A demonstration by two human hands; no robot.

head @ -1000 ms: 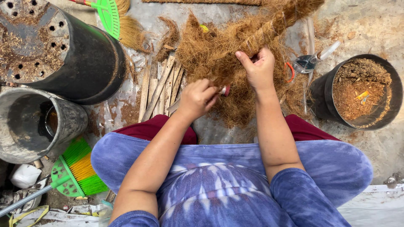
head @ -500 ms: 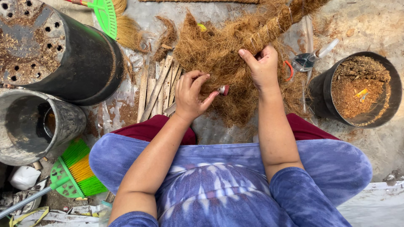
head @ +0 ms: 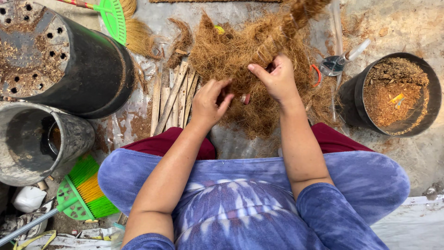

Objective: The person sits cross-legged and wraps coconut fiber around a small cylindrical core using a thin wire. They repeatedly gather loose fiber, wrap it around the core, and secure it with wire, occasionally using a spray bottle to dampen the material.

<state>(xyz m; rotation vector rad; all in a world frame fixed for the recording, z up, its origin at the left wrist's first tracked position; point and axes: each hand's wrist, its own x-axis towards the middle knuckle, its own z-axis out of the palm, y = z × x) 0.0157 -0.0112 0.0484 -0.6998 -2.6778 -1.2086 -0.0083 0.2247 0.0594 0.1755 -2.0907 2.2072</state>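
Observation:
A heap of brown coconut fibre [head: 236,55] lies on the ground in front of my knees. A twisted fibre rope [head: 296,18] runs from it up to the top edge. My right hand [head: 276,79] grips the lower end of that rope where it meets the heap. My left hand [head: 209,103] is just left of it, fingers curled and pinching loose fibres at the heap's near edge. A small red-handled tool [head: 246,98] peeks out between the two hands, partly buried in fibre.
Two black pots lie on their sides at left, one perforated [head: 60,55], one grey inside [head: 41,139]. A black pot of brown husk [head: 393,92] stands at right. Wooden sticks [head: 173,95], green brooms [head: 83,194], scissors [head: 333,65] lie around.
My left hand has slid right, closing on fibres beside the right hand. The right hand has stayed on the rope.

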